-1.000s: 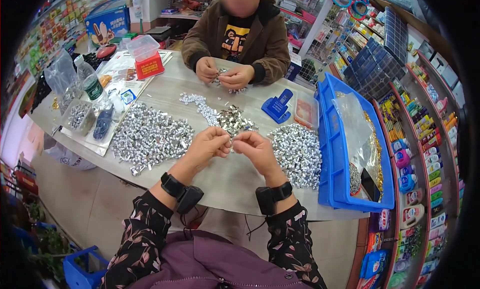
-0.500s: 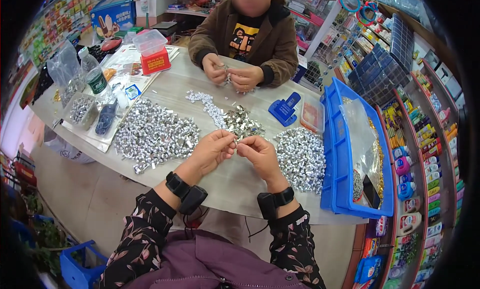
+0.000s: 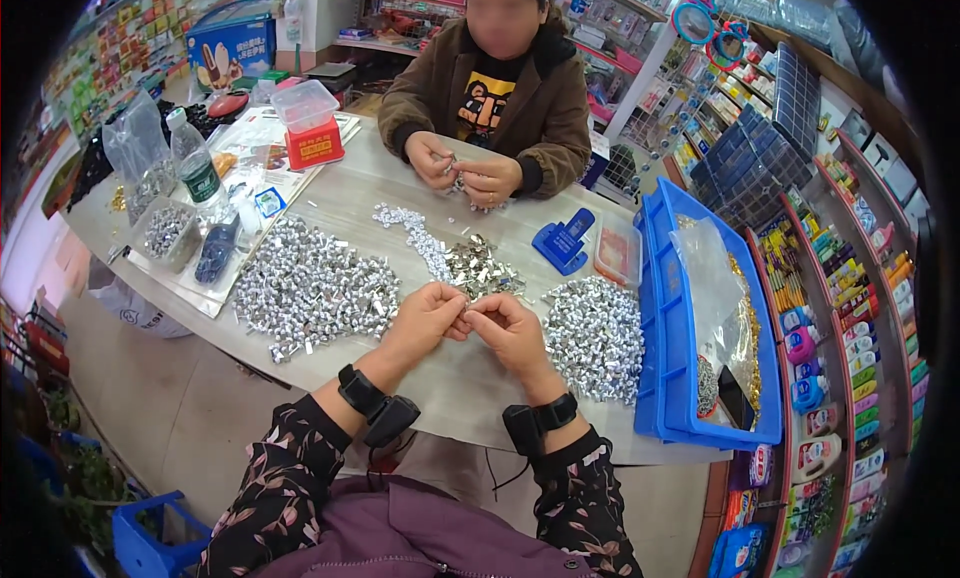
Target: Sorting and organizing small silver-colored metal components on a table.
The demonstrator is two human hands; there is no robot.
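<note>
My left hand [image 3: 425, 320] and my right hand [image 3: 513, 332] meet fingertip to fingertip above the table's near side, both pinched closed. Whatever sits between the fingertips is too small and covered to name. Just beyond them lies a small heap of shiny metal clips [image 3: 484, 270], with a trail of small whitish pieces [image 3: 425, 246] running away from it. To the left spreads a big pile of small silver metal parts [image 3: 315, 283]. Another pile of silver parts [image 3: 595, 343] lies right of my right hand.
Across the table [image 3: 430, 398], a person's hands [image 3: 465, 173] also handle small pieces. A blue crate [image 3: 655, 318] holding a clear bag stands at the right, near a blue clip-like tool [image 3: 565, 243] and a lidded plastic box [image 3: 618, 253]. Bottle [image 3: 197, 163], tub [image 3: 165, 230] and red box [image 3: 314, 144] stand left.
The view has tilted slightly, so the table and my hands sit a little lower in the picture. My fingertips stay together; the other person's hands barely differ.
</note>
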